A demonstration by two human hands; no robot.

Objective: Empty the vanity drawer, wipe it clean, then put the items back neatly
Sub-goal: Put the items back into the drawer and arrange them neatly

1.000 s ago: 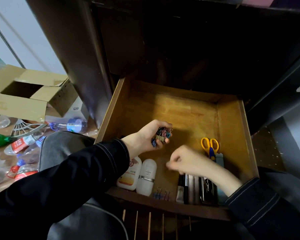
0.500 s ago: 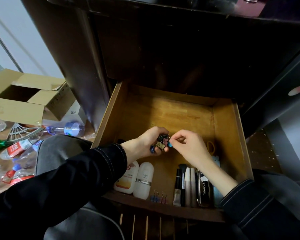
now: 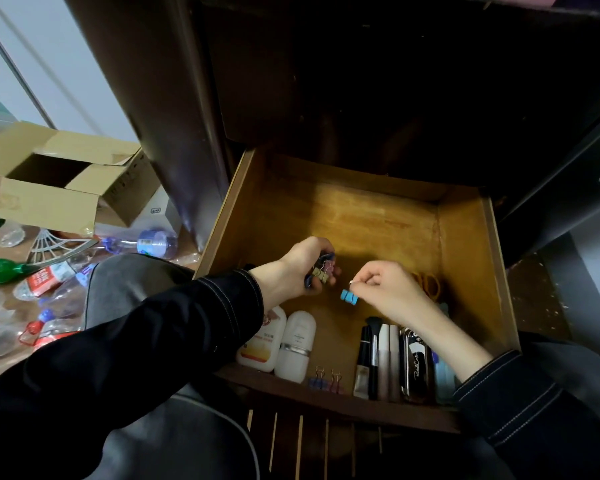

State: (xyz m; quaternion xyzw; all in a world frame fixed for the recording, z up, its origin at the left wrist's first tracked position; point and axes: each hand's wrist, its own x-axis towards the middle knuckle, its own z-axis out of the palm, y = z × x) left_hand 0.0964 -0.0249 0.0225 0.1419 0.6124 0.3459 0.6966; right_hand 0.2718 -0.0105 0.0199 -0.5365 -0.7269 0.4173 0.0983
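So the left hand [image 3: 291, 271] has its grip curled round a bunch of binder clips [image 3: 321, 273], held over the middle of the drawer [image 3: 465, 254]. Down at the front wall, two clips [image 3: 326, 380] already sit side by side, handles pointing toward the back, in the gap between the white bottle [image 3: 297, 344] and the makeup tubes [image 3: 383, 358]. The blue clip [image 3: 349, 296] dangles body-down just under the right hand [image 3: 388, 292], whose grip is a tight thumb-and-finger pinch on its wire handle. That row lies toward the person and a touch left of the dangling clip, so I'd say the right hand is the one placed to set it down.
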